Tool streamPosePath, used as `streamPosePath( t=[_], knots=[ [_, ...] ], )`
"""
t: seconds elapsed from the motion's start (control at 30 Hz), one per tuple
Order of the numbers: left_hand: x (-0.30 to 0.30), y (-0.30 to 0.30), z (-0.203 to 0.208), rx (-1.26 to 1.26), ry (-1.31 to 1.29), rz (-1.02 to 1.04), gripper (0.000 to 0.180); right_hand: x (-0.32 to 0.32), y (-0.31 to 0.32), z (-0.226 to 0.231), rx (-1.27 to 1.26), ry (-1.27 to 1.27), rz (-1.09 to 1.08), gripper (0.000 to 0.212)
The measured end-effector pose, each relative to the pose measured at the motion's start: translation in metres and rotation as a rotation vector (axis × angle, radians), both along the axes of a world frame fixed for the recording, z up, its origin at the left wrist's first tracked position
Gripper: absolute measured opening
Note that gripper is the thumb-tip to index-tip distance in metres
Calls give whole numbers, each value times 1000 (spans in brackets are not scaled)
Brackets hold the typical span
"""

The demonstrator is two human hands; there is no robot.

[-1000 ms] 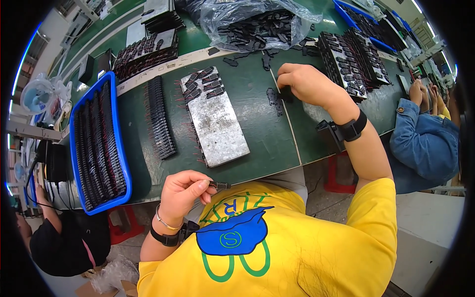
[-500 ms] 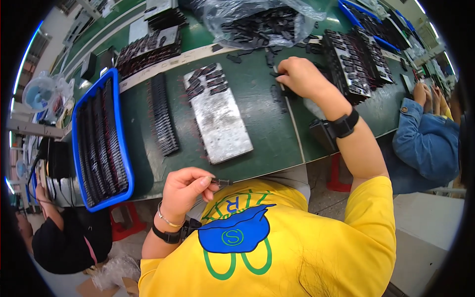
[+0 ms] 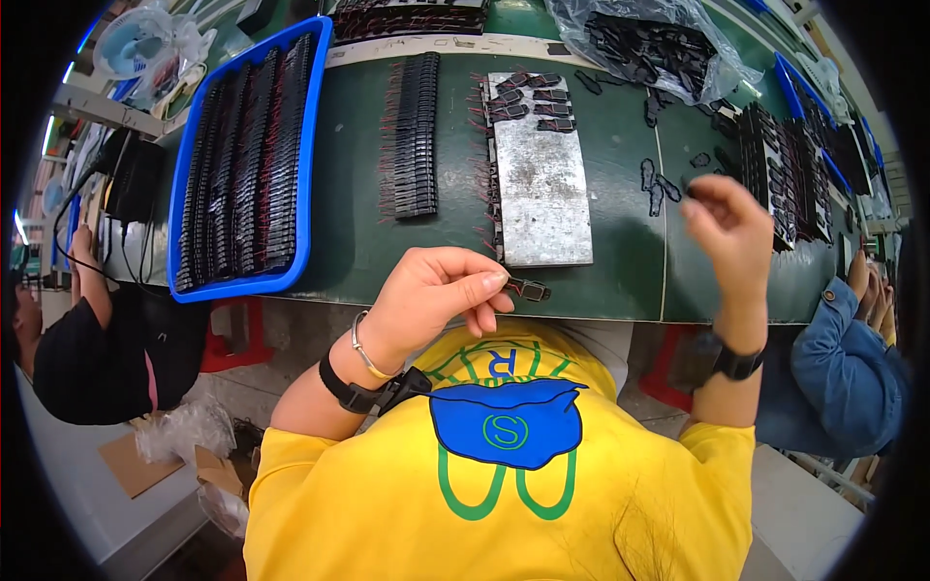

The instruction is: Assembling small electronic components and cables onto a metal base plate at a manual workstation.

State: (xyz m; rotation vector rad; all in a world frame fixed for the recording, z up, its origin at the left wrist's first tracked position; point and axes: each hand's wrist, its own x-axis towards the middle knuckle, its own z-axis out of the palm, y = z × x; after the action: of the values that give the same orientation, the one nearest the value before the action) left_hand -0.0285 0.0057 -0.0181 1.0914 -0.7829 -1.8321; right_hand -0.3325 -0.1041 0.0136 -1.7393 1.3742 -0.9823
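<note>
My left hand (image 3: 441, 290) pinches a small black part (image 3: 531, 290) with a rectangular frame, just off the table's near edge. My right hand (image 3: 728, 228) is raised over the right side of the table, its thumb and fingertips closed on a small black plastic piece (image 3: 689, 187), partly blurred. Between the hands lies a grey metal plate (image 3: 542, 203). Small black parts (image 3: 552, 109) sit at its far end, and thin red wires stick out along its left side. Loose black plastic pieces (image 3: 655, 186) lie on the green table near my right hand.
A row of black parts (image 3: 415, 145) lies left of the plate. Further left stands a blue tray (image 3: 303, 203) filled with such rows. At the back is a clear bag (image 3: 722, 73) of black pieces; loaded plates (image 3: 775, 174) stand right. Co-workers (image 3: 843, 358) sit at both sides.
My right hand has drawn back toward me from the loose pieces, carrying a black piece. My left hand still holds its part. The view has shifted, so the table things appear elsewhere.
</note>
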Motion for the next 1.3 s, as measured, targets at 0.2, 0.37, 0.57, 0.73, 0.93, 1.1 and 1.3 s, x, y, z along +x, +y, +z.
streamPosePath(
  t=[0.2,0.37,0.57,0.73,0.93,1.1,1.3],
  knots=[
    [0,1,-2,-8,-15,6,16,44,58,2,-186,-60,290,25],
    [-2,3,-2,-17,-13,36,16,64,67,3,-239,-55,418,26],
    [-5,4,1,-56,-62,34,17,85,68,6,-673,227,503,28],
    [-10,7,3,-78,-74,34,18,95,77,3,-702,265,450,25],
    [-9,10,0,-57,-2,34,21,97,79,1,-679,317,449,23],
    [-9,11,-1,-66,12,25,21,98,80,3,-678,337,470,23],
    [-9,14,1,-76,18,36,20,99,81,2,-674,342,467,23]
  ],
)
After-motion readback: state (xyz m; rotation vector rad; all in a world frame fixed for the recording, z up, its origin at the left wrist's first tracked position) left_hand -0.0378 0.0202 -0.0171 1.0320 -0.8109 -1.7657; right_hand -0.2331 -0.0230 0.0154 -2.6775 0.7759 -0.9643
